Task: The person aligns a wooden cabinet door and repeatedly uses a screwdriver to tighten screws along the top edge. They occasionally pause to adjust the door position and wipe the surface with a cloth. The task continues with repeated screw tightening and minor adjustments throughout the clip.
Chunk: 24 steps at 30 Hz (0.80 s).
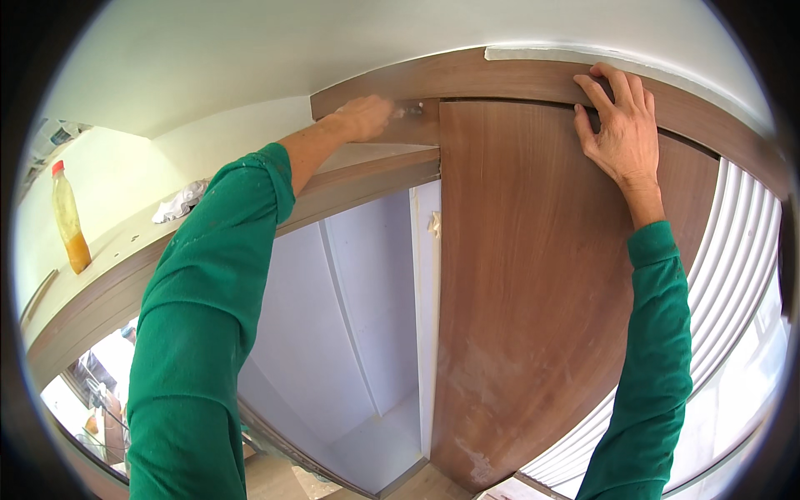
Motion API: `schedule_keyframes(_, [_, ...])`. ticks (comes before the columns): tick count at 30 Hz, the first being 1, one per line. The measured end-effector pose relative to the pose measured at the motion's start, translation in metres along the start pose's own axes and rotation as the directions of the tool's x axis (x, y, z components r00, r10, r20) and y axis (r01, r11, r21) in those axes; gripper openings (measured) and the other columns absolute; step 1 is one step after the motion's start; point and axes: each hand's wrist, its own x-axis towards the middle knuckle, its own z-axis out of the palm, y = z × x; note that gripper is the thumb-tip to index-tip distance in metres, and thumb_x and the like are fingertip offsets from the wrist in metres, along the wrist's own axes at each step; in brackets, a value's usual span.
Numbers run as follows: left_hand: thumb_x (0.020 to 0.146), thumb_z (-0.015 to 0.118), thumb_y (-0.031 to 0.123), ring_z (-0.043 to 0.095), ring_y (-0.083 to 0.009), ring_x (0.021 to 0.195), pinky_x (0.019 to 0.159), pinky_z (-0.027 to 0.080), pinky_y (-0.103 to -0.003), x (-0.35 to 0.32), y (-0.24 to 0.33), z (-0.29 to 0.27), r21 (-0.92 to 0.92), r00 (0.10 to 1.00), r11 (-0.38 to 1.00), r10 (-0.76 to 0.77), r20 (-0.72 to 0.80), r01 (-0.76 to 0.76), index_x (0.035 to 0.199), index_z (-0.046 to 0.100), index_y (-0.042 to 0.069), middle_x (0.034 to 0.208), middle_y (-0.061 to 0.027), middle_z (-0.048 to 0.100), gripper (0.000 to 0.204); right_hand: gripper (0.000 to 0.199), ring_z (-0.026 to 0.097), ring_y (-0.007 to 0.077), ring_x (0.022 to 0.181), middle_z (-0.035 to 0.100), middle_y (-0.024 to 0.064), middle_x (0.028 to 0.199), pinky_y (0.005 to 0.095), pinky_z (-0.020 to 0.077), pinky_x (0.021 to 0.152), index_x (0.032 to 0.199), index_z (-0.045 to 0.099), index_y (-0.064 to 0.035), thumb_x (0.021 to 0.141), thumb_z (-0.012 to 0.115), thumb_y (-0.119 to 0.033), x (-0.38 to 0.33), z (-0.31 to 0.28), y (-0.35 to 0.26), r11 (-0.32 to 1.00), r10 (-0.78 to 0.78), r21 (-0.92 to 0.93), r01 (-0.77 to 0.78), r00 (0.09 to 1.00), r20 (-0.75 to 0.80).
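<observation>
My left hand (364,117), slightly blurred, is closed in a fist near the left end of a brown wood trim board (400,82) under the ceiling. A small metallic tip shows past its knuckles, against the wood panel piece below the trim. What the fist holds is too smeared to name. My right hand (623,133) is open, fingers spread and tips resting on the same trim board, its palm over the top of a tall brown wood panel (533,250). A dark gap runs between that panel and the trim.
Left of the panel is a white-lined cabinet opening (333,317). A wooden ledge (108,275) holds a red-capped bottle (68,218) with orange-yellow liquid and a crumpled white cloth (181,202). White ribbed panelling (733,225) stands at right; the ceiling (350,42) is close above.
</observation>
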Motion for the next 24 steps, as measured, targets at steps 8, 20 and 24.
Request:
schedule_keyframes(8, [0.096, 0.066, 0.007, 0.069, -0.0439, 0.109, 0.091, 0.057, -0.054, 0.014, -0.01, 0.003, 0.16, 0.999, 0.987, 0.037, -0.033, -0.031, 0.112, 0.068, -0.002, 0.114, -0.024, 0.071, 0.018, 0.032, 0.057, 0.0238, 0.113, 0.061, -0.0003, 0.127, 0.0411, 0.0479, 0.094, 0.118, 0.074, -0.0154, 0.086, 0.074, -0.02, 0.0, -0.001, 0.0, 1.0, -0.011, 0.016, 0.012, 1.0, -0.015])
schedule_keyframes(20, [0.095, 0.065, 0.006, 0.069, -0.0436, 0.104, 0.09, 0.056, -0.053, 0.028, -0.027, 0.015, 0.138, 0.992, 0.986, 0.099, -0.072, -0.089, 0.111, 0.07, -0.001, 0.112, -0.0233, 0.071, 0.018, 0.032, 0.058, 0.0226, 0.112, 0.062, -0.0014, 0.126, 0.0397, 0.0484, 0.09, 0.117, 0.074, -0.0155, 0.085, 0.075, -0.02, -0.001, 0.004, 0.0, 0.999, -0.035, -0.024, 0.034, 0.998, -0.061])
schedule_keyframes(24, [0.094, 0.067, 0.009, 0.07, -0.0468, 0.096, 0.084, 0.055, -0.053, 0.023, -0.021, 0.012, -0.006, 0.991, 0.995, 0.099, -0.088, -0.1, 0.107, 0.072, -0.005, 0.097, -0.0286, 0.072, 0.02, 0.032, 0.059, 0.0221, 0.111, 0.062, -0.0018, 0.126, 0.0395, 0.0482, 0.09, 0.117, 0.074, -0.016, 0.085, 0.075, -0.021, 0.0, 0.003, 0.002, 0.998, -0.044, -0.037, 0.041, 0.996, -0.075])
